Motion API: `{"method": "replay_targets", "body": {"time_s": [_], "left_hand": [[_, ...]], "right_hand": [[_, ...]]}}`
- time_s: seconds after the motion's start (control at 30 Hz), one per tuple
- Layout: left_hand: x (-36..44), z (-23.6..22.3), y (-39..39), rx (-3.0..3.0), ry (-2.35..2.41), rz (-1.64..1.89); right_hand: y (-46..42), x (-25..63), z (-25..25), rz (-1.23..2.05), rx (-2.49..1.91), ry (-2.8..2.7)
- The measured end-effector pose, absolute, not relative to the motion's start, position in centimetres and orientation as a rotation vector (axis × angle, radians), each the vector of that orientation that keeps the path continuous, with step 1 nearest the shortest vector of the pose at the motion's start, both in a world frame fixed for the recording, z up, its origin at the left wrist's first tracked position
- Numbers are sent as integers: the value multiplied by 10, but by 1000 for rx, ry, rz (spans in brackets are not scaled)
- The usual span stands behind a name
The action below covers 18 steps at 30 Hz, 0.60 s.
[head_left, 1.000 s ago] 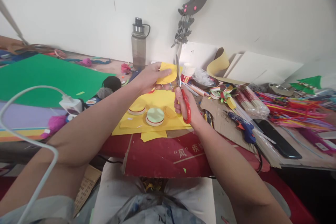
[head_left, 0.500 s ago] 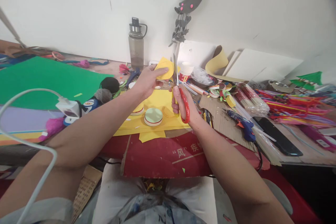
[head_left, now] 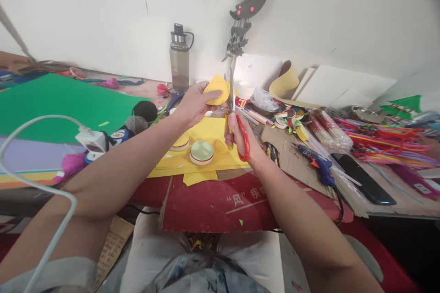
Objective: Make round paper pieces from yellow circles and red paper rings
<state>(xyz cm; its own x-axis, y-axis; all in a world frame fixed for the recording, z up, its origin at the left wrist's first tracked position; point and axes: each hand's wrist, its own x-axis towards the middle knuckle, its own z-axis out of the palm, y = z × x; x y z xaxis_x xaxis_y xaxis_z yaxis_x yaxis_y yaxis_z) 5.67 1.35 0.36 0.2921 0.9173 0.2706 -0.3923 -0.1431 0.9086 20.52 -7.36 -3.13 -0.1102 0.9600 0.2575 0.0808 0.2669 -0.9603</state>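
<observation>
Up above the work area, my left hand (head_left: 195, 103) pinches a partly rounded yellow piece (head_left: 217, 88), thin and sheet-like, with a corner still pointing up. Beside its right edge, my right hand (head_left: 240, 135) is wrapped round the handles of a pair of scissors (head_left: 233, 96), one loop red, the blades pointing up and slightly apart. Below the hands lie yellow sheets (head_left: 172, 167). On them rest a round disc with a pale green top (head_left: 201, 151), a similar yellow-topped disc (head_left: 181, 142) partly behind my left forearm, and a thin yellow circle (head_left: 220, 146).
A water bottle (head_left: 179, 62) and paper cups (head_left: 244, 94) stand at the back. To the right are a blue glue gun (head_left: 318, 160), a phone (head_left: 364, 178) and colourful pipe cleaners (head_left: 388, 139). A white cable (head_left: 70, 206) crosses my left arm; green sheet (head_left: 62, 110) lies left.
The yellow piece has turned a little in my left hand, its corner now showing more. A yellow bit visible right of the blades before is no longer seen there.
</observation>
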Motion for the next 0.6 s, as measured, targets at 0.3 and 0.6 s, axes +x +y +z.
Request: {"method": "replay_targets", "body": {"time_s": [0.3,0.6], "left_hand": [[57,4,13,1224,565,1231],[56,10,10,1224,603,1216]], "right_hand": [[-71,207,-37,1014,-1037,-1464],[-65,211,-46,973,-1054,-1492]]}}
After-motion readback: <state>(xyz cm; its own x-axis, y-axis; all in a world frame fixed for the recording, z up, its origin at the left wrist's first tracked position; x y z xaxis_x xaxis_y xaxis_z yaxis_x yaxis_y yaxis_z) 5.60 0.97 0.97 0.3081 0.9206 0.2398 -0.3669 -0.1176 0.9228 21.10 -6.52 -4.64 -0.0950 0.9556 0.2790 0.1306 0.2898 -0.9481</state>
